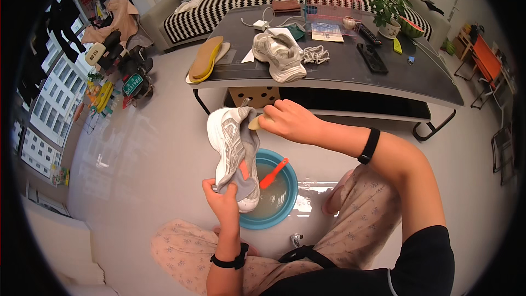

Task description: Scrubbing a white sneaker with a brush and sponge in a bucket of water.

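My left hand grips a white and grey sneaker at its toe end, thumb pressed on the grey tongue. The shoe has no lace and is tipped on its side, its heel pointing away from me. In my right hand is a small pale yellow object, mostly hidden by the fingers, held at the shoe's heel opening. Partly behind the sneaker, a blue plastic basin of cloudy water stands on the floor. An orange-red brush or scraper handle lies in it.
On the coffee table ahead are a second sneaker, insoles, white shoelaces, a wire cage, remotes and a potted plant. A scooter stands left; an orange folding chair stands right.
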A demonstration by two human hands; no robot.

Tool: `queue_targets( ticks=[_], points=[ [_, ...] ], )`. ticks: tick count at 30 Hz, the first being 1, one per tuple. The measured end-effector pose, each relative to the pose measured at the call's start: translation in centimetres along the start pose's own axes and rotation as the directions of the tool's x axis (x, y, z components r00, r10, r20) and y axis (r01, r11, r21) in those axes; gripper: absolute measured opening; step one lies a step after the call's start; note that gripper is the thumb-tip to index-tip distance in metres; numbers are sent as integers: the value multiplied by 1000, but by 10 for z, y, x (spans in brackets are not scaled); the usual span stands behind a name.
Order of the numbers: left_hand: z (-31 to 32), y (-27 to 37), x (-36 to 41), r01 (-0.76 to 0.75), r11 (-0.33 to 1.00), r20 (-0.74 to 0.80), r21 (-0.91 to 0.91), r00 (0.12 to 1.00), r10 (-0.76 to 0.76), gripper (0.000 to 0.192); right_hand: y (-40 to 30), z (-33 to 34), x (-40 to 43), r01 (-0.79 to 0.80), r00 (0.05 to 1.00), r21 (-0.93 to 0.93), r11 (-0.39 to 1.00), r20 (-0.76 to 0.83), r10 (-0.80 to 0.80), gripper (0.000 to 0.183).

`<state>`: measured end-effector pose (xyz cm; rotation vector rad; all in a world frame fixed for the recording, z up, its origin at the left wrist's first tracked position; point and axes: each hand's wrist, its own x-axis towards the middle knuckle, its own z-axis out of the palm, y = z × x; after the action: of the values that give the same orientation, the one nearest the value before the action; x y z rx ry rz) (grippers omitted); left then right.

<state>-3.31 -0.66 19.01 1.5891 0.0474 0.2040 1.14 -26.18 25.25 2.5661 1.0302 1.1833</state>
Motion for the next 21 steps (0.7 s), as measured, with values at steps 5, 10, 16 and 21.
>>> queue_targets(
  ticks=[5,10,16,21],
  points=[
    [2,4,-4,-139,970,-3,198,990,142,25,-15,14,-5,-475,837,241,846,422,349,19],
    [-1,4,-11,-126,962,-25,241,990,135,27,-19,12,1,-606,774,421,675,507,379,24],
    [9,1,-14,-141,961,46,238,990,134,28,-7,1,13,-898,361,439,-15,757,545,28],
    [12,4,-8,-150,978,87,144,986,139,28,-14,23,1,-759,651,424,494,472,595,27]
  ],
)
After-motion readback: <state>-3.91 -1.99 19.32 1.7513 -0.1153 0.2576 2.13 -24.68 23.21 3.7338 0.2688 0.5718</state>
